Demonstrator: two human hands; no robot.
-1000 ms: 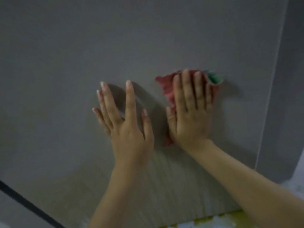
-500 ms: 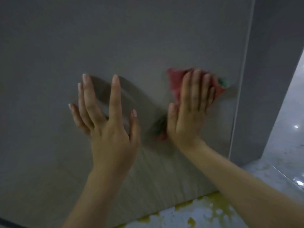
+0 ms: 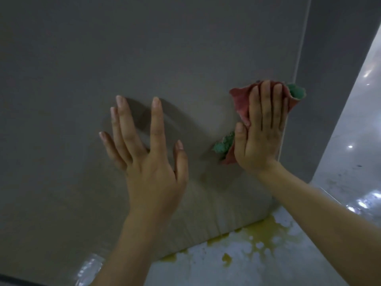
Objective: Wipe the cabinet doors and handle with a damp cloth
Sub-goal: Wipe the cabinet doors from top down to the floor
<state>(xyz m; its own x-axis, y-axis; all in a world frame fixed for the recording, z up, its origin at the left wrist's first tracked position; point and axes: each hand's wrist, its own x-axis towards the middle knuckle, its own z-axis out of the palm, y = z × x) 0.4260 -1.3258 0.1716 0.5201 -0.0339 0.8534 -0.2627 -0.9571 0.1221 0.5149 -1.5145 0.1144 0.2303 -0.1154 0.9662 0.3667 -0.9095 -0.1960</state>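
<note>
A plain grey cabinet door [image 3: 144,58] fills most of the head view. My right hand [image 3: 260,133] presses a red and green cloth [image 3: 240,102] flat against the door, close to its right edge. Cloth corners stick out above the fingertips and below the thumb. My left hand [image 3: 148,153] rests flat on the door to the left of the cloth, fingers spread, holding nothing. No handle is visible.
A narrow seam [image 3: 299,58] separates the door from a second grey panel [image 3: 334,79] on the right. Below lies a glossy pale floor [image 3: 237,265] with yellow stains [image 3: 266,234] at the door's lower edge.
My right hand has slid the cloth to the right, from mid-door to the door's right edge. The view has shifted right too, showing more floor. My left hand stays flat on the door.
</note>
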